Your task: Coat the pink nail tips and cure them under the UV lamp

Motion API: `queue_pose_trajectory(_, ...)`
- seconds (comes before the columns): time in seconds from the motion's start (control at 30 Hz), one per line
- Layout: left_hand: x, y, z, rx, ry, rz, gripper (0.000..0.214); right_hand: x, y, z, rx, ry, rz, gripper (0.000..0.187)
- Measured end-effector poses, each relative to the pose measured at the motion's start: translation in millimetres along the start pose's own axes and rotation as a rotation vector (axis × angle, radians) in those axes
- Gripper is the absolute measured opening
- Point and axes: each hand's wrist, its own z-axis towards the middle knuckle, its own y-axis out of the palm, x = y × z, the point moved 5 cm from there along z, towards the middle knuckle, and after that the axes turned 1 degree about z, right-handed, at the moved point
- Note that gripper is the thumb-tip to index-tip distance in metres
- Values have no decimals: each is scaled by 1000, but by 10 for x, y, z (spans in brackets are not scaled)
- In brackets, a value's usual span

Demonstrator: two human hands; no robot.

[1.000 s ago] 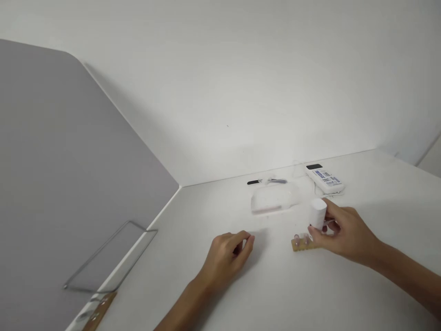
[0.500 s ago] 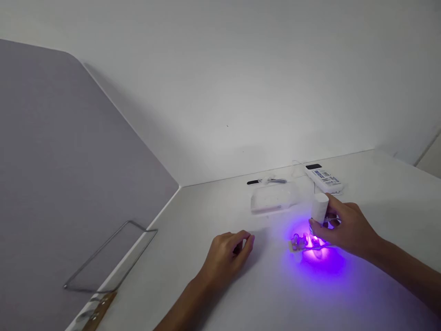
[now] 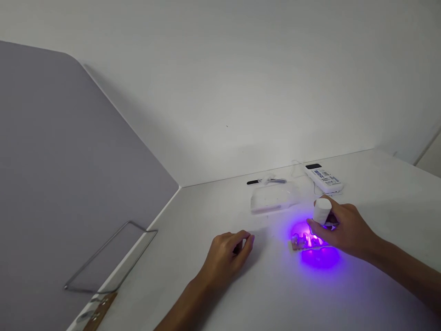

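Observation:
In the head view my right hand (image 3: 347, 225) grips a small white UV lamp (image 3: 322, 210), its violet light pointing down. Under the lamp lies a short strip bearing small clear curved pieces (image 3: 299, 241); the glow washes out part of them, and I cannot tell their kind. The lamp hangs just above the strip's right part. Left of it, my left hand (image 3: 227, 253) rests on the white table (image 3: 275, 285), fingers curled and thumb against the fingertips, with nothing visible in them.
A clear plastic tray or cover (image 3: 272, 197) lies behind the strip. Farther back are a dark-ended stick (image 3: 253, 182), a coiled white cable (image 3: 274, 179) and a white labelled device (image 3: 324, 178). A metal wire frame (image 3: 110, 257) with a brown board (image 3: 100, 312) sits at the left edge.
My right hand has shifted the lamp slightly right and tilted it, and the violet glow has moved with it. My left hand has stayed still.

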Motion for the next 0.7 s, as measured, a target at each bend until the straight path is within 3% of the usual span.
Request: queue_pose_trajectory(0.7,30,-30,5,-3,0,2,36,4,5,-10,-8,-44,-12,24)
